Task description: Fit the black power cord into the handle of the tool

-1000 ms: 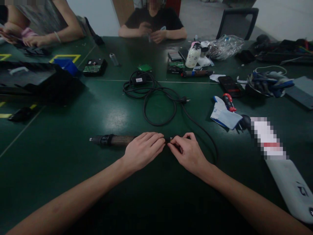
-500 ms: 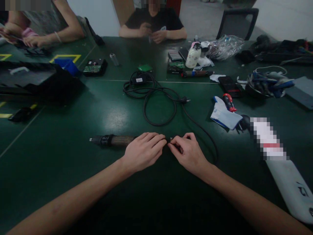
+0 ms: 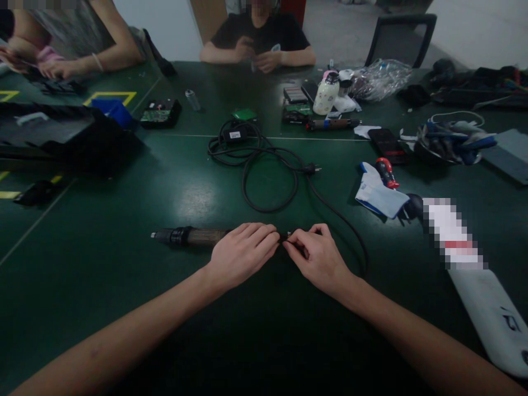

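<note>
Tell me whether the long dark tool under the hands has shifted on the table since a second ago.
No. The tool lies where it did, its left tip the same way off the coiled black cable.

The near part of the green bench (image 3: 124,286) lies bare on both sides of the two forearms, so a hand could sweep left or right there freely. Left of the soldering iron (image 3: 190,236), open surface runs out to a small black object (image 3: 36,192) and a big black case (image 3: 66,137) at the far left. Straight ahead, the looped black cable (image 3: 264,165) and its plug (image 3: 312,169) block the middle, and one strand curves close round the right hand (image 3: 319,258). To the right, a folded white-and-blue glove (image 3: 377,195), a red-handled tool (image 3: 385,171) and a long white object (image 3: 487,308) crowd the way. The far edge is cluttered with a white bottle (image 3: 325,94) and boards.
</note>
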`<state>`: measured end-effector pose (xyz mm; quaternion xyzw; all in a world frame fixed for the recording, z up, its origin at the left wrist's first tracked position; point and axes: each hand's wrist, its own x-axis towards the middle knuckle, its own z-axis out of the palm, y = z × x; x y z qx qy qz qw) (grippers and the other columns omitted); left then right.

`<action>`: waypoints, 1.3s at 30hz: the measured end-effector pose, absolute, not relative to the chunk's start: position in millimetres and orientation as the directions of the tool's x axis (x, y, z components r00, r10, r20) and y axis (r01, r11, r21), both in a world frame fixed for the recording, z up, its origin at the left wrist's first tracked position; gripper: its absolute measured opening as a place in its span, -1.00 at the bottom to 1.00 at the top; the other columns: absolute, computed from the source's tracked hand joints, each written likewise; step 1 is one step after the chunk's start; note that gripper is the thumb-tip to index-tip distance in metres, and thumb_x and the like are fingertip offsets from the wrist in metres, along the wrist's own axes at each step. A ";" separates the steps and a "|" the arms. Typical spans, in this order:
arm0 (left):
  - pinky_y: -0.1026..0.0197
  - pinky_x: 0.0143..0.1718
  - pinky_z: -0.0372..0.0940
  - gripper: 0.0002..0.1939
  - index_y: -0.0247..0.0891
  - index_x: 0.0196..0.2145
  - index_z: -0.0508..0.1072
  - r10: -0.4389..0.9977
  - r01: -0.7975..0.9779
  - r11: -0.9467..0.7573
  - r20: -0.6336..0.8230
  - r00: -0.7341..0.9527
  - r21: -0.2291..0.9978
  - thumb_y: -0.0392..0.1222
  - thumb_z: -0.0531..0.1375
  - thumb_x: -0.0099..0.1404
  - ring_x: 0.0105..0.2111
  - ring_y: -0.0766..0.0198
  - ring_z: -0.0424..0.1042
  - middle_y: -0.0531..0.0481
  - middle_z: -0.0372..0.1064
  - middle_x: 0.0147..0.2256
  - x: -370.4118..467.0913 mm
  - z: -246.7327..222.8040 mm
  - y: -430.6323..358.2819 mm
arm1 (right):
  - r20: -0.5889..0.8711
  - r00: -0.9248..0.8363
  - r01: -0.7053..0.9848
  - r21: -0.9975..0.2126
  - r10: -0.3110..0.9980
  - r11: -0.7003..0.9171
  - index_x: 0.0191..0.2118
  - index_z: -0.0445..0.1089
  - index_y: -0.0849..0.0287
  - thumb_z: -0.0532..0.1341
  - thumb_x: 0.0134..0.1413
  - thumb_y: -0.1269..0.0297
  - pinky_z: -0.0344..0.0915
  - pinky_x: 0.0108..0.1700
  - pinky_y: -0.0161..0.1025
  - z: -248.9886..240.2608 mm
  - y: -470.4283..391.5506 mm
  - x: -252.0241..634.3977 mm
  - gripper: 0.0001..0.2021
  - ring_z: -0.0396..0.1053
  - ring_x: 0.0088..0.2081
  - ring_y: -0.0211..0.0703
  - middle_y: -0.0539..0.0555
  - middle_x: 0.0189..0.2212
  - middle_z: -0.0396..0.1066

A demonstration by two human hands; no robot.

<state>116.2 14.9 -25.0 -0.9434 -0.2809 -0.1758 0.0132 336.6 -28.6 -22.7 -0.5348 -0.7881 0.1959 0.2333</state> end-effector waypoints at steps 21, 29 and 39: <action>0.05 0.06 0.36 -0.74 -0.24 0.05 0.39 0.543 0.542 -0.835 0.315 0.779 0.098 -0.17 0.12 0.44 0.02 0.15 0.43 -0.06 0.44 0.05 117.5 -20.4 13.1 | 0.161 -0.320 0.740 -0.573 0.934 0.352 -0.26 0.37 0.13 0.16 0.38 0.28 0.05 -0.04 -0.10 -23.1 -28.2 336.1 -0.86 0.26 -0.44 -0.23 -0.03 -0.39 0.47; 0.02 0.08 0.35 -0.67 -0.27 0.05 0.40 0.545 0.532 -0.836 0.312 0.778 0.134 -0.23 0.15 0.33 0.04 0.11 0.44 -0.10 0.45 0.03 118.6 -18.5 11.2 | 0.149 -0.323 0.749 -0.563 0.935 0.349 -0.27 0.38 0.13 0.15 0.38 0.27 0.06 -0.04 -0.10 -20.2 -28.6 337.1 -0.84 0.28 -0.43 -0.22 -0.03 -0.38 0.48; 0.02 0.08 0.37 -0.74 -0.26 0.01 0.42 0.538 0.523 -0.841 0.320 0.780 0.140 -0.21 0.14 0.39 0.03 0.11 0.45 -0.12 0.46 0.02 118.8 -19.3 12.3 | 0.152 -0.322 0.747 -0.566 0.935 0.349 -0.27 0.38 0.14 0.15 0.38 0.26 0.06 -0.05 -0.10 -21.1 -28.7 336.9 -0.84 0.28 -0.43 -0.21 -0.01 -0.37 0.49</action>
